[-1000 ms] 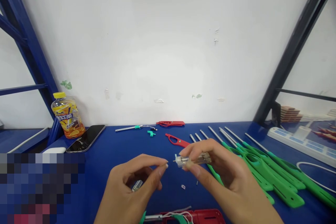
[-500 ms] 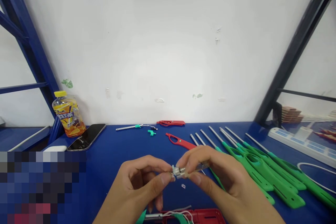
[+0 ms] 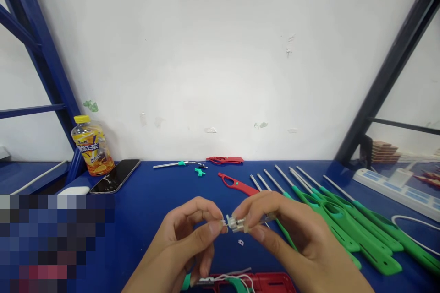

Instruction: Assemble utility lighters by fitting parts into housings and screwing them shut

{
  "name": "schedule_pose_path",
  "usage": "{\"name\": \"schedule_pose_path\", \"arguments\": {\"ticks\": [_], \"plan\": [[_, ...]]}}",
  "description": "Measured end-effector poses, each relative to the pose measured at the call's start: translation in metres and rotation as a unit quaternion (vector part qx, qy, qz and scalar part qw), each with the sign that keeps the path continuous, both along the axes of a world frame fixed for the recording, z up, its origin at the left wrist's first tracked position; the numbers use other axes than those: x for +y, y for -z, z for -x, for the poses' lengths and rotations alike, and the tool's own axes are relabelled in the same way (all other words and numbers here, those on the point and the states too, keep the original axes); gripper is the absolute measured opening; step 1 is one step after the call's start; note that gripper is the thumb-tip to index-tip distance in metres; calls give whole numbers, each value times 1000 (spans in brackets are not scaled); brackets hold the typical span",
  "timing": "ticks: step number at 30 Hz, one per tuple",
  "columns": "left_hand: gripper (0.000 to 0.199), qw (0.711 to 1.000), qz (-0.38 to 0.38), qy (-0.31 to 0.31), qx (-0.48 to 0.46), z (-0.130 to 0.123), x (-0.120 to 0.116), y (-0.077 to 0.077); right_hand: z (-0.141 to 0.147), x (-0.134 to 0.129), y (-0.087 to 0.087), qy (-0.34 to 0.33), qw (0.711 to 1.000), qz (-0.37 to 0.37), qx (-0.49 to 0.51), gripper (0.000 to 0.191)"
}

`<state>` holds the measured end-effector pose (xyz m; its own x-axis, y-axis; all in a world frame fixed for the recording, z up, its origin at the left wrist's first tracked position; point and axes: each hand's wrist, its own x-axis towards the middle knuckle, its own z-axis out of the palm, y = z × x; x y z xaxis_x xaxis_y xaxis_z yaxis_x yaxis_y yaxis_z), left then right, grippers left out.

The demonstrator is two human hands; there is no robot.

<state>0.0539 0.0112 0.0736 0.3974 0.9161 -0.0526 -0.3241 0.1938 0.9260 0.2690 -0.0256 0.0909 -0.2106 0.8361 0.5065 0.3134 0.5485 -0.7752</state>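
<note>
Take the place where the two hands meet as the centre of the clock, with 12 pointing to the wall. The right hand (image 3: 292, 224) is grasping a clear lighter tank (image 3: 241, 224) between thumb and fingers, so most of its body is covered. Its whitish valve head (image 3: 232, 223) is left free and points to 9 o'clock, probably so that the other hand can reach it. The left hand (image 3: 189, 238) pinches a small translucent fitting (image 3: 224, 223) by the very tips of thumb and index finger, I think because so little a part allows no bigger grip. The fitting is just beside the valve head; whether they touch, I cannot tell. Both pieces are held above the blue table (image 3: 144, 206), nearly in one line, which seems to help the aiming.

A pale clip (image 3: 241, 242) lies near, between 4 and 5 o'clock. The opened red housing (image 3: 275, 281), with white wires (image 3: 237, 277), lies at 6, close to the person, perhaps for easy reach. Green-handled lighters (image 3: 374, 254) are at 3 o'clock, their metal tubes pointing away, and a teal trigger (image 3: 199, 172) is at 11.
</note>
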Motion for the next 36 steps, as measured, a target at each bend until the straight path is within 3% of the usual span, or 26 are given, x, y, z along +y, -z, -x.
{"name": "schedule_pose_path", "arguments": {"ticks": [14,27,36], "plan": [[52,998,35,38,-33,-1,2,9,2,3,-2,-1,1000,-14,-18,15],[76,996,37,63,-41,1,3,12,0,7,2,-24,998,-23,-55,21],[87,997,41,58,-23,5,-2,3,3,4,7,-37,994,-74,-73,26]]}}
